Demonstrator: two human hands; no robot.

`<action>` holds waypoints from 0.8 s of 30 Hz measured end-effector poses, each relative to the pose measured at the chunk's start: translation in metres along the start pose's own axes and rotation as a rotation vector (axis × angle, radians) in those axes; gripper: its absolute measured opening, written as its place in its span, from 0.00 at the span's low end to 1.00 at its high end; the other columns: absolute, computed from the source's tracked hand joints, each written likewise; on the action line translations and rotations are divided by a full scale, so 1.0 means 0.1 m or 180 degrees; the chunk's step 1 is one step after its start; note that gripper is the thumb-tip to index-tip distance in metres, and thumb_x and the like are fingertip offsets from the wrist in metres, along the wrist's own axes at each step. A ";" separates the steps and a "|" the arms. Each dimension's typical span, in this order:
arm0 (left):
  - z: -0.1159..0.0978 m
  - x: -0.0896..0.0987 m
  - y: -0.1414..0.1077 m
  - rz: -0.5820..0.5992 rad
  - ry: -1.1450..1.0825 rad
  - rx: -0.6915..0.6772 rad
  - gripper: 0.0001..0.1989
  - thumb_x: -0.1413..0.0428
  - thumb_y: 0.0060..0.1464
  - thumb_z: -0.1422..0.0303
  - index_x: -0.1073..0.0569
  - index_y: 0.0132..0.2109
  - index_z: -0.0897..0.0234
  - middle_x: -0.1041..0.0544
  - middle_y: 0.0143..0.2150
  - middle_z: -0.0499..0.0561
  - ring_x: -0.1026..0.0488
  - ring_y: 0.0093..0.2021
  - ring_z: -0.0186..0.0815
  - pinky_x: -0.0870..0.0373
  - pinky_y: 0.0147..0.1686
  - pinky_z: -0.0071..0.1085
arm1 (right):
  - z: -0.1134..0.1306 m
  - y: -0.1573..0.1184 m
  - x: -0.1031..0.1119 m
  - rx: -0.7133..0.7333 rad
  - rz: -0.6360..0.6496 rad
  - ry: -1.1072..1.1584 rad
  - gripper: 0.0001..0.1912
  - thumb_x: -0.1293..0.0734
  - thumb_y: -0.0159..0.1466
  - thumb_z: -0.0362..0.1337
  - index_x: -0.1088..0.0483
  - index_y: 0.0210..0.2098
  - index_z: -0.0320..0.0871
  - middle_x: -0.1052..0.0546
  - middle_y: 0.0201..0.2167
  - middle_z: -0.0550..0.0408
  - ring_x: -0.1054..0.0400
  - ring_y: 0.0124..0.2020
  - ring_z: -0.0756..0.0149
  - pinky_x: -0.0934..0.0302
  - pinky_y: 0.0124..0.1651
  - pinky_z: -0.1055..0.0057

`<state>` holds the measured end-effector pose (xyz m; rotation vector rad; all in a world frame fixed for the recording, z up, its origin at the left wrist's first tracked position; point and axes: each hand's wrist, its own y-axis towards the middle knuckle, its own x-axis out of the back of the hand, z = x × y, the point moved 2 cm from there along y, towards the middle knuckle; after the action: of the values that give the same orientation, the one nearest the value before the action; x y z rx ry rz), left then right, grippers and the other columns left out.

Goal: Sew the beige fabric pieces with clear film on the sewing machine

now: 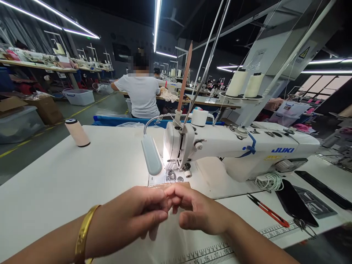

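Note:
Just in front of the needle area of a white sewing machine (236, 143), my two hands meet at the fingertips. My left hand (137, 212), with a gold bangle at its wrist, has thumb and fingers closed together. My right hand (203, 212) curls its fingers against the left fingertips, its thumb a little apart. Whatever lies between the fingers is hidden or too small to name. Behind the fingertips, a flat brown strip (184, 184) lies by the presser foot (171, 176). The machine's lamp (151, 156) stands at its left, and light falls on the needle area.
A peach thread cone (78, 133) stands at the table's back left. On the right lie red-handled thread snips (269, 211), a black phone-like slab (295, 203) and a coiled pale cord (269, 181). A ruler strip (211, 253) runs along the front. A person in white (143, 95) sits ahead.

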<state>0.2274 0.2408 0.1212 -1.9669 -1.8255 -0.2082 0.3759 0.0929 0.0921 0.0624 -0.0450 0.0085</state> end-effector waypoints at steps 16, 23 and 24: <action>0.40 0.21 0.22 -0.0777 -0.0308 0.0250 0.18 0.40 0.55 0.51 0.25 0.33 0.63 0.35 0.27 0.43 0.41 0.30 0.34 0.45 0.32 0.28 | -0.48 0.15 -0.01 -0.0371 -0.1101 -0.0012 0.21 0.23 0.64 0.54 0.28 0.38 0.44 0.31 0.32 0.60 0.40 0.33 0.66 0.46 0.37 0.69; 0.39 0.22 0.21 -0.0842 -0.0609 0.0329 0.19 0.37 0.50 0.51 0.23 0.35 0.64 0.29 0.31 0.46 0.35 0.34 0.36 0.40 0.35 0.30 | -0.43 0.17 -0.04 -0.0280 -0.1054 0.0184 0.22 0.26 0.66 0.57 0.26 0.42 0.44 0.28 0.34 0.57 0.37 0.34 0.65 0.44 0.38 0.68; 0.39 0.21 0.21 -0.0831 -0.0644 0.0357 0.20 0.37 0.49 0.50 0.22 0.37 0.65 0.28 0.32 0.47 0.34 0.34 0.37 0.39 0.36 0.30 | -0.42 0.17 -0.04 -0.0249 -0.1122 0.0181 0.22 0.26 0.66 0.57 0.27 0.39 0.44 0.30 0.32 0.58 0.37 0.34 0.66 0.44 0.38 0.69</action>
<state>0.2427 0.2754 0.0905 -1.7230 -2.1731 0.0150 0.3734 0.1124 0.0513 -0.0089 0.0231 -0.3436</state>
